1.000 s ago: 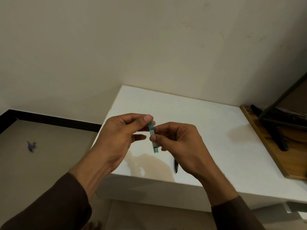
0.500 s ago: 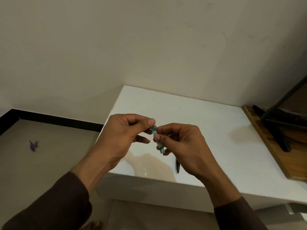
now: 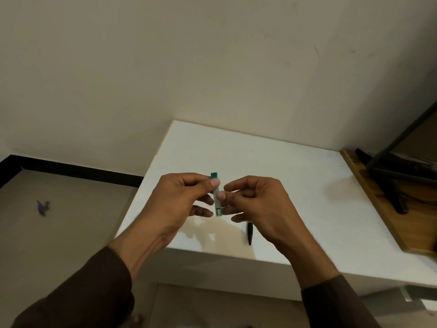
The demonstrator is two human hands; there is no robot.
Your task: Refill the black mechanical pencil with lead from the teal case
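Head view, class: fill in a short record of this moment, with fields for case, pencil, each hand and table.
case: teal case, held upright above the table
pencil: black pencil, lying on the table, untouched
left hand: left hand pinches the case near its top
right hand: right hand pinches the case at its middle
table: white table, against the wall

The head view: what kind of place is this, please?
Probably a plain room at home, though I cannot be sure. A small white table stands against a bare cream wall, a black skirting board edges the floor, and a wooden board adjoins the table's right side.
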